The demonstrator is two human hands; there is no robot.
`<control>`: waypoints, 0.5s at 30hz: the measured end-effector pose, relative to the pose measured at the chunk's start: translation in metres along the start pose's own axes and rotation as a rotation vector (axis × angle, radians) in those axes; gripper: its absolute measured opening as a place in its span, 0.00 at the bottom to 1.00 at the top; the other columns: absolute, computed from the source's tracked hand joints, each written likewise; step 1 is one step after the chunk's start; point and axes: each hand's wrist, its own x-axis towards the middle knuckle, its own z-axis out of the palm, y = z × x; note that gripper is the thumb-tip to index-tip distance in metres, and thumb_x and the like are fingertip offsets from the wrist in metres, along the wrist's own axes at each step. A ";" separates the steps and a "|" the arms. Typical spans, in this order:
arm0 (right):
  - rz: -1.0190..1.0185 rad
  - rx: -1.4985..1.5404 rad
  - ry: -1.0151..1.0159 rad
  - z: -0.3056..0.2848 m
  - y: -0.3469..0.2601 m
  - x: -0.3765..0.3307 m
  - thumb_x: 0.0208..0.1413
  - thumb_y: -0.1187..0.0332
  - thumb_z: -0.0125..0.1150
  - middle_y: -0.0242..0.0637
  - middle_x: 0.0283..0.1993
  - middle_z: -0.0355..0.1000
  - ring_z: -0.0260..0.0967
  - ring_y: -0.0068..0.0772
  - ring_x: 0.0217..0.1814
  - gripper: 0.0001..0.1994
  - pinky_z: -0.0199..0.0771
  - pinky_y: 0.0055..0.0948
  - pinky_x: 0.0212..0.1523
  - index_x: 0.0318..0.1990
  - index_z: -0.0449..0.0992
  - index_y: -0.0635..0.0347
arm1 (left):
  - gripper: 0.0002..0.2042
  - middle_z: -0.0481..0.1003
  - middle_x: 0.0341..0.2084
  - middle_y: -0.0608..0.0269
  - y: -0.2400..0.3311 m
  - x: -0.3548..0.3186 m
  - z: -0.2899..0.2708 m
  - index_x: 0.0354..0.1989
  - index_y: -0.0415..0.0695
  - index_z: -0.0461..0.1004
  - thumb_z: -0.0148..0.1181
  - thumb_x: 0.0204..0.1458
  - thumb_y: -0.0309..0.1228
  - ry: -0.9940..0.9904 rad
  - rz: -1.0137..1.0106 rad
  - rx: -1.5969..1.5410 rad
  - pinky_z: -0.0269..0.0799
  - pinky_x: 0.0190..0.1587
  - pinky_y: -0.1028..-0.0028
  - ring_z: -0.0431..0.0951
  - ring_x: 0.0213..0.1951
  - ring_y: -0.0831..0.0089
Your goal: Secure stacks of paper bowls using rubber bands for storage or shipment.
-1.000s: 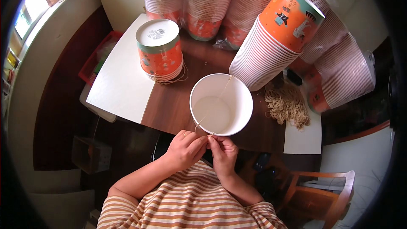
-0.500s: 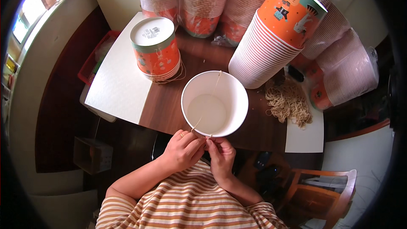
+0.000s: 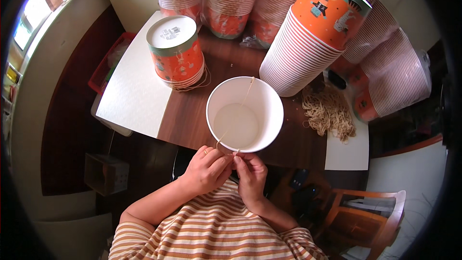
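A white-lined paper bucket (image 3: 269, 115) stands upright at the table's near edge, its opening facing me. A thin tan string (image 3: 236, 119) crosses the opening from the far rim to the near rim. My left hand (image 3: 208, 167) is closed at the near rim, pinching the string's end. Right beside it, fingertips together, my right hand (image 3: 251, 175) pinches at the rim where a small light knot or string end shows. The exact grip between the fingertips is partly hidden.
An upside-down orange bucket stack (image 3: 178, 62) with loose strings stands at the left. A tall nested stack (image 3: 303, 53) leans at the right, beside a pile of tan strings (image 3: 329, 115). Plastic-wrapped bucket stacks (image 3: 228, 5) line the back. A wooden chair (image 3: 365, 216) stands at lower right.
The string across the bucket now runs nearly straight from far to near rim, where before it hung slacker. Both hands stay almost in place. The view has shifted slightly.
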 end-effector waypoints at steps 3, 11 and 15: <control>-0.013 0.041 -0.013 0.000 0.003 -0.001 0.57 0.76 0.58 0.30 0.36 0.75 0.68 0.15 0.36 0.05 0.70 0.16 0.40 0.40 0.76 0.66 | 0.12 0.72 0.26 0.60 0.001 -0.002 0.001 0.33 0.39 0.75 0.63 0.35 0.21 0.004 -0.002 -0.004 0.68 0.30 0.69 0.71 0.26 0.66; 0.077 0.182 0.051 0.009 -0.001 -0.003 0.57 0.77 0.55 0.32 0.35 0.74 0.66 0.16 0.31 0.04 0.68 0.15 0.34 0.38 0.74 0.64 | 0.12 0.72 0.26 0.60 0.003 -0.003 -0.003 0.33 0.39 0.75 0.63 0.36 0.21 -0.003 0.007 0.000 0.67 0.30 0.69 0.71 0.25 0.66; 0.162 0.247 0.080 0.010 -0.001 -0.003 0.57 0.75 0.57 0.28 0.30 0.71 0.61 0.13 0.26 0.02 0.61 0.14 0.28 0.36 0.74 0.62 | 0.12 0.72 0.26 0.61 0.001 -0.004 -0.002 0.33 0.39 0.75 0.63 0.36 0.21 -0.020 0.010 -0.005 0.67 0.30 0.69 0.71 0.25 0.66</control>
